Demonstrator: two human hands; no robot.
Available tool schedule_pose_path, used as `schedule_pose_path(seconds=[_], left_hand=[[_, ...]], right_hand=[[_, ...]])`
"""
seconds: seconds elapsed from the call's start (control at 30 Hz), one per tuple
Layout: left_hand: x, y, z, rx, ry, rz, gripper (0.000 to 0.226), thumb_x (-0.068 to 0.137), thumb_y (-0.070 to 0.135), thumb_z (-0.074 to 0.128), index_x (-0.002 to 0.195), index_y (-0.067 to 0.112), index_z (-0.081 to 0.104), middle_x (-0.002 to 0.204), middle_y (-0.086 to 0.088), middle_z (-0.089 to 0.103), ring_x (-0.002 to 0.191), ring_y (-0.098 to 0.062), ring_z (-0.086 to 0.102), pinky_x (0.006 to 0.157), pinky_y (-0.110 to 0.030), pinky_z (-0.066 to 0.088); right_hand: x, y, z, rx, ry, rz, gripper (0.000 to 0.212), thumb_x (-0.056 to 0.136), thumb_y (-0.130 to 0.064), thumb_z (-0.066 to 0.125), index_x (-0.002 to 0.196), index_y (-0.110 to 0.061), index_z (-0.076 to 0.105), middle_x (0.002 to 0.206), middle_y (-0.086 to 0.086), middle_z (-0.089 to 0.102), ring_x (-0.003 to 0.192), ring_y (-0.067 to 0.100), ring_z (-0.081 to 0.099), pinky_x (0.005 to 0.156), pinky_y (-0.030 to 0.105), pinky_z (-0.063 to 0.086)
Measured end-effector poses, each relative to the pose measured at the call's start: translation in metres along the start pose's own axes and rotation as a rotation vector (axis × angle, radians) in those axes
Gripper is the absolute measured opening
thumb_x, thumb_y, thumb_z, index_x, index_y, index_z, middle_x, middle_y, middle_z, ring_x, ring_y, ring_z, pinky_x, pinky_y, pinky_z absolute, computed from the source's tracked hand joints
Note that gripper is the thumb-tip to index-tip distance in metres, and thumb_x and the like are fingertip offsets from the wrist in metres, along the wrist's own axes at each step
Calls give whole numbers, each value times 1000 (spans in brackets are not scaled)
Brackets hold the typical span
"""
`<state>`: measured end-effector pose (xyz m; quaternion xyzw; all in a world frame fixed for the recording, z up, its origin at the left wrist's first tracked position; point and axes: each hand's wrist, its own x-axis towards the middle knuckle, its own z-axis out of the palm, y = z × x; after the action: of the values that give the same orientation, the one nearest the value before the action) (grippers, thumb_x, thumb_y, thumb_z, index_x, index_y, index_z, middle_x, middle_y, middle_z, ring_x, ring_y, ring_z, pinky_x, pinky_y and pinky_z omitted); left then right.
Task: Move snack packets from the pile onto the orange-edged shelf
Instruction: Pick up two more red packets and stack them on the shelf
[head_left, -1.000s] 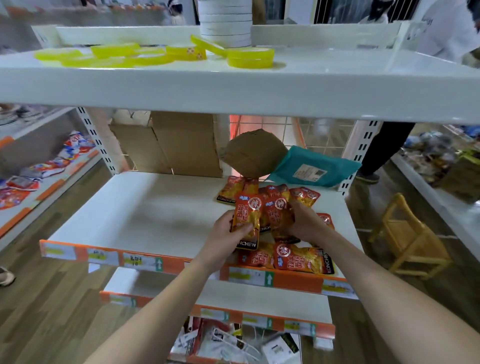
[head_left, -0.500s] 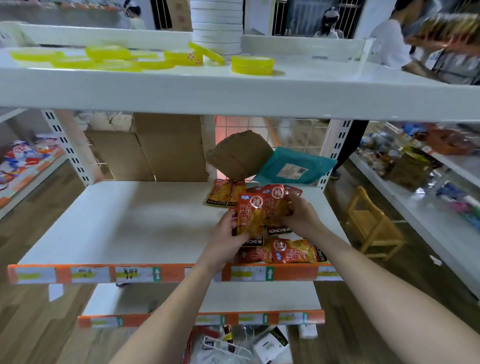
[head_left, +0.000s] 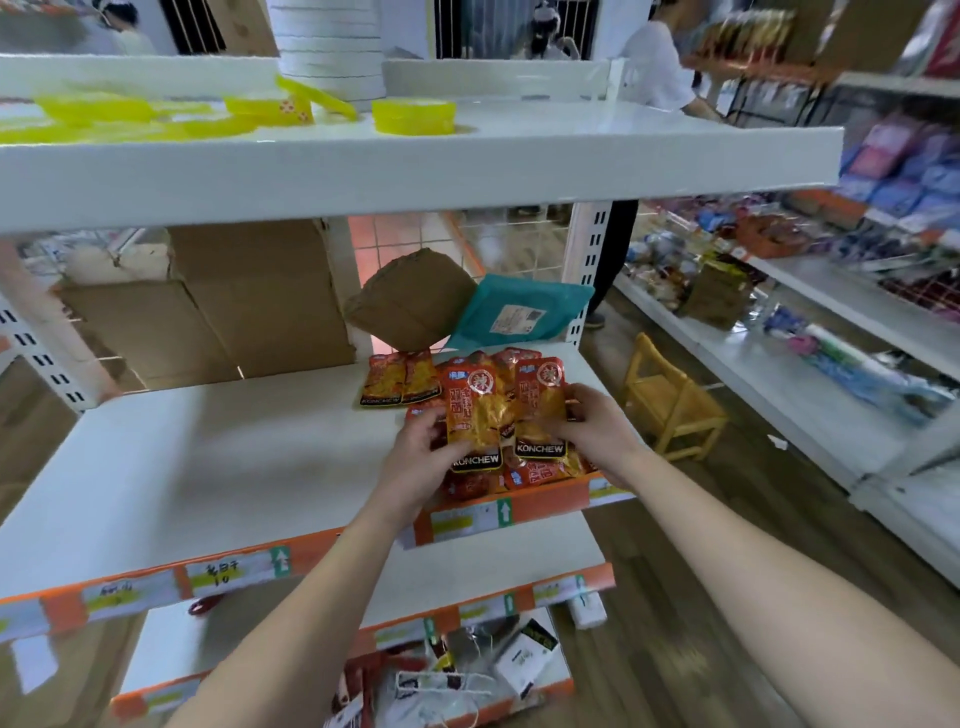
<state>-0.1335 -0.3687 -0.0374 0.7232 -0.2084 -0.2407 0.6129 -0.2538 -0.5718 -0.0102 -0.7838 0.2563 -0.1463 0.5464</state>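
Over the right part of the white orange-edged shelf, both my hands hold red-orange snack packets upright. My left hand grips the lower left side of one packet. My right hand grips the right side of a second packet, which partly overlaps the first. Under them a pile of the same packets lies at the shelf's front right. Two more packets lie flat farther back.
A brown padded envelope and a teal mailer bag lean at the shelf's back right. Cardboard stands behind. Yellow tape rolls sit on the upper shelf. A small wooden chair stands to the right, where a person stands in the aisle.
Both hands lifted the two packets slightly and spread them side by side. My view swung left and closer to the shelf.
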Motion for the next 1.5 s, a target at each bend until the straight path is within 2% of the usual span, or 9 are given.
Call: schedule_pose_path(seconds=[0.1,0.2,0.37,0.47,0.57,0.83,1.03,1.3,1.5], left_hand=[[2,11,15,3,-53,20,66,77,29,81,137,23,54,129,2,64,124,-16,57,108,-45,47],[6,28,43,6,-135,34,61,86,16,77,140,23,51,131,0,62,123,-15,58,108,-43,47],[12,56,114,-11,-295,46,41,91,5,69,122,28,56,119,0,67,113,-16,63,104,-42,50],[11,69,168,12,-373,85,37,92,-2,64,119,22,57,112,-3,71,109,-19,67,101,-43,52],[7,74,223,-13,-456,83,34,92,-3,65,117,19,59,110,-4,73,107,-20,69,97,-43,55],[-21,69,373,-52,-657,74,35,90,-6,65,114,18,63,106,-7,73,103,-23,68,81,-33,55],[-45,64,475,-1,-800,58,35,91,-1,67,124,10,62,112,-8,73,107,-21,70,93,-37,57],[-56,71,591,26,-930,39,33,92,2,67,122,13,63,110,-4,74,102,-16,71,81,-26,59],[-28,74,685,37,-999,70,36,90,-3,67,123,11,63,109,-9,74,106,-24,70,94,-40,57]], right_hand=[[-9,1,-16,68,18,42,33,85,-17,79,114,-11,65,102,7,75,87,19,74,78,38,62],[-23,4,-41,91,67,23,24,86,-11,76,107,-8,64,97,10,75,80,19,74,61,22,56],[-52,28,-108,142,162,43,30,84,-2,75,111,-6,63,103,8,76,93,20,74,78,34,61],[-75,45,-156,134,248,71,31,84,1,74,109,-13,63,101,3,76,90,12,74,71,23,59],[-100,64,-202,121,337,104,31,84,0,75,109,-14,62,98,1,76,85,10,74,70,21,58],[-183,133,-318,174,557,183,27,84,2,74,104,-12,62,99,8,76,91,20,74,83,35,59],[-237,182,-388,171,696,239,34,81,9,74,113,1,62,96,10,75,84,21,73,87,42,59],[-273,217,-466,173,820,288,30,83,9,72,109,-5,64,95,8,74,82,19,71,79,30,59],[-267,248,-536,144,905,330,28,84,7,73,95,-17,63,86,-2,73,71,3,70,63,15,53]])
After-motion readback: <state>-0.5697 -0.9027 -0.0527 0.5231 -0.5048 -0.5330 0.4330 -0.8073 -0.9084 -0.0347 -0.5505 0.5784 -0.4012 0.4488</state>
